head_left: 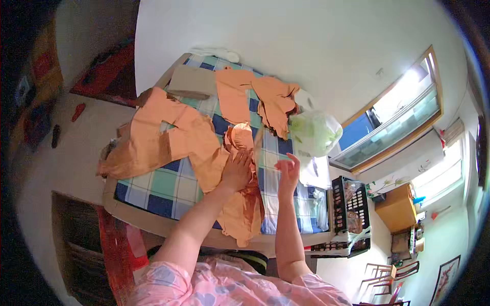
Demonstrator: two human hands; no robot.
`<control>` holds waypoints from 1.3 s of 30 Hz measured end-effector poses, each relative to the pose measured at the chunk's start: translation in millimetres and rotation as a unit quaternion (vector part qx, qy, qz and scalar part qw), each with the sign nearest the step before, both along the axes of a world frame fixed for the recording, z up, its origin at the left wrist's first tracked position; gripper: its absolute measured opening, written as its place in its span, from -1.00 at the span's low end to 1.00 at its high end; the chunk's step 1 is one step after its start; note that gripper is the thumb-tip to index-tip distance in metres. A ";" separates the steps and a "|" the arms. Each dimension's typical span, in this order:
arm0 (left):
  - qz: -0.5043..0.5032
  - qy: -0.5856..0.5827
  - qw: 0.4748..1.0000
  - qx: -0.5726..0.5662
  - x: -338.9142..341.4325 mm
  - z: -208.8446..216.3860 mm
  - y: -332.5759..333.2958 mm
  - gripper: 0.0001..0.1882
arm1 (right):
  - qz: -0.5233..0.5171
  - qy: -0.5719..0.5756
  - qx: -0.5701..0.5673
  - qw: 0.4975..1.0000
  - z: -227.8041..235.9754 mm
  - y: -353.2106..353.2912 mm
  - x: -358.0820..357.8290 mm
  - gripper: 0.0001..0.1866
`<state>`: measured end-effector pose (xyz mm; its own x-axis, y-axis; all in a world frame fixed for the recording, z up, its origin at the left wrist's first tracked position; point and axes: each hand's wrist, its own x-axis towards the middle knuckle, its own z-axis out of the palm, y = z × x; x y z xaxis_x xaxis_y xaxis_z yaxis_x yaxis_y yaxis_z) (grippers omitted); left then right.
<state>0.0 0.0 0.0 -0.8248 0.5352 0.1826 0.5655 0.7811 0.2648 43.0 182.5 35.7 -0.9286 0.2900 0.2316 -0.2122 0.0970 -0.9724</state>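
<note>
Several orange garments, or cut pieces of orange cloth, lie spread over a plaid-covered table or bed. My left hand (238, 172) rests flat, fingers stretched, on a crumpled orange piece (244, 204) in the middle. That piece hangs a little over the near edge, and a shiny round patch (241, 134) shows at its far end. My right hand (289, 171) is raised above the plaid cloth to the right, fingers apart and bent, holding nothing. Another orange piece (153, 122) spreads out on the left, and a further one (275, 97) lies at the far side.
The plaid cover (153, 194) has a beige raised border. A folded beige cloth (191, 81) lies at the far left. On the right are a pale green plastic bag (316, 132), a black plastic crate (337, 204) and a clear bag (320, 209). A window (393, 112) is beyond.
</note>
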 end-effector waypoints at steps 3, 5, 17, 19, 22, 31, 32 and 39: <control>0.028 -0.038 0.996 0.071 -12.3 11.5 6.7 -0.39 | -0.149 -0.049 0.414 0.897 -39.5 27.5 -21.3 -0.59; 0.023 -0.044 0.995 0.087 -14.3 0.0 -0.4 -0.41 | -0.058 -0.058 0.533 0.842 -52.0 6.0 -12.2 -0.54; 0.182 0.324 0.905 -0.205 -48.4 -111.9 35.7 -0.42 | 0.060 -0.019 0.573 0.817 -25.3 -44.3 6.3 -0.51; 0.202 0.445 0.776 -0.400 -51.9 -112.3 32.1 -0.44 | 0.073 -0.013 0.569 0.819 -29.2 -43.5 4.3 -0.51; 0.118 0.064 0.988 -0.078 4.5 7.5 25.1 -0.46 | 0.045 -0.035 0.568 0.821 -34.7 -17.2 16.4 -0.51; 0.151 -0.202 0.855 0.453 -93.1 -12.2 -18.8 -0.58 | 0.090 0.032 0.557 0.825 -34.0 -39.1 6.2 -0.46; 0.145 -0.355 0.702 0.600 -109.4 10.3 -30.2 -0.60 | 0.085 0.029 0.558 0.825 -35.0 -38.2 5.7 -0.48; -0.041 0.023 0.950 0.310 -14.8 56.5 -11.0 -0.72 | 0.085 -0.020 0.581 0.809 -36.7 -26.5 7.8 -0.46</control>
<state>-14.8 -11.0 56.5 -0.7682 0.3753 0.5186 0.6401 0.4356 0.6329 50.8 156.0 -1.0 -0.9455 -0.2346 0.2257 -0.2892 0.9236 -0.2518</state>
